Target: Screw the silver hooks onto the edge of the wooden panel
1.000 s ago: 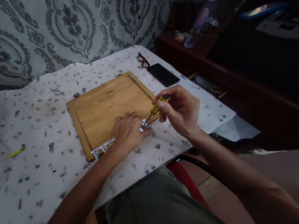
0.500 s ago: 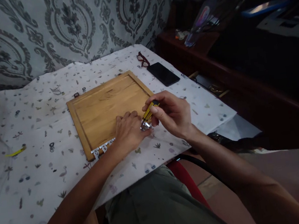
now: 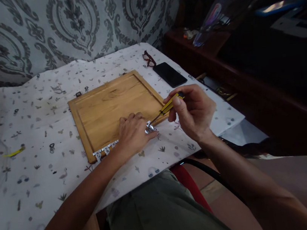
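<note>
A wooden panel [image 3: 111, 102] with a raised frame lies flat on the table. Several silver metal hinges [image 3: 106, 149] line its near edge on the left. My left hand [image 3: 133, 133] rests over that edge, fingers bent on the wood, its thumb against another silver hinge [image 3: 150, 127] and steadying it. Between the thumb and fingers of my right hand [image 3: 195, 109] is a yellow and black screwdriver [image 3: 169, 106]. The screwdriver slants down to the left, and its thin shaft reaches the hinge by my left thumb. Whether the tip sits in a screw is too small to tell.
A white patterned cloth [image 3: 50, 133] covers the table. Beyond the panel's right side lie a black phone [image 3: 170, 74] and glasses [image 3: 149, 59]. A yellow strip [image 3: 14, 152] lies at left. A dark cabinet with a bottle [image 3: 213, 15] stands to the right.
My right hand has drawn back to the right with the screwdriver, which now lies flatter and shows its shaft. The left hand has stayed at the hinge.
</note>
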Demonstrator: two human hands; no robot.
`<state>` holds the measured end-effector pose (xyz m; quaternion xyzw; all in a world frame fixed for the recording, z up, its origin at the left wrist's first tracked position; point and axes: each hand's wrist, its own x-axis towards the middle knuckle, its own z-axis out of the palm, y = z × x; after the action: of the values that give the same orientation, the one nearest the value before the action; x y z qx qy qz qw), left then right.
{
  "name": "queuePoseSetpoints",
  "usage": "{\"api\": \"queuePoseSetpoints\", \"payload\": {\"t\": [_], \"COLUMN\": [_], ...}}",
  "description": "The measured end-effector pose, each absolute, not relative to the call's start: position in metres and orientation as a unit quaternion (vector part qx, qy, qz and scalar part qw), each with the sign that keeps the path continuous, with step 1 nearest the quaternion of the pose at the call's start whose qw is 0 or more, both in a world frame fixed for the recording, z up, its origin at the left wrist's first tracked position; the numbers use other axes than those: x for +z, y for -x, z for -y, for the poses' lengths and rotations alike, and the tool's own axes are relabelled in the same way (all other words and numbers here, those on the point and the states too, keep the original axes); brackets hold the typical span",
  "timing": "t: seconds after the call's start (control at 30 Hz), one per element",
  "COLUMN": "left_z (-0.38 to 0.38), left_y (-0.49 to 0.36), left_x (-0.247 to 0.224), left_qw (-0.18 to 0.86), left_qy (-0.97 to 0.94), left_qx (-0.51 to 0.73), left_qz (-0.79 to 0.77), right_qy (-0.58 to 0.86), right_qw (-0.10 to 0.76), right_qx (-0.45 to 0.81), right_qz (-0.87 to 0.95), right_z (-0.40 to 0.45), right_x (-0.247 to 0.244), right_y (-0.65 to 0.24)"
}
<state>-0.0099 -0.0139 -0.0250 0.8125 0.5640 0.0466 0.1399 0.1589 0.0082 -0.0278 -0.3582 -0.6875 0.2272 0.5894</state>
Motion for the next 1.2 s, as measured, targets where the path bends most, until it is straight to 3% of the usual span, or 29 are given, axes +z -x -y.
{"api": "queuePoseSetpoints", "payload": {"t": [0.33, 0.7, 0.93, 1.2], "left_z": [0.013, 0.014, 0.014, 0.014], "left_y": [0.010, 0.011, 0.012, 0.012], "left_x": [-0.025, -0.028, -0.034, -0.032], "left_qw": [0.146, 0.138, 0.124, 0.138], "left_qy": [-0.811, -0.814, -0.818, -0.815], "left_qx": [0.040, 0.050, 0.065, 0.064], "left_qz": [-0.565, -0.562, -0.558, -0.559], "right_qy": [0.352, 0.292, 0.339, 0.314], "right_qw": [0.585, 0.501, 0.537, 0.502], "right_qx": [0.232, 0.324, 0.226, 0.319], "right_qz": [0.693, 0.748, 0.738, 0.740], "right_z": [-0.008, -0.006, -0.011, -0.017], "right_x": [-0.030, -0.015, -0.019, -0.009], "right_y": [-0.160, -0.169, -0.166, -0.174]}}
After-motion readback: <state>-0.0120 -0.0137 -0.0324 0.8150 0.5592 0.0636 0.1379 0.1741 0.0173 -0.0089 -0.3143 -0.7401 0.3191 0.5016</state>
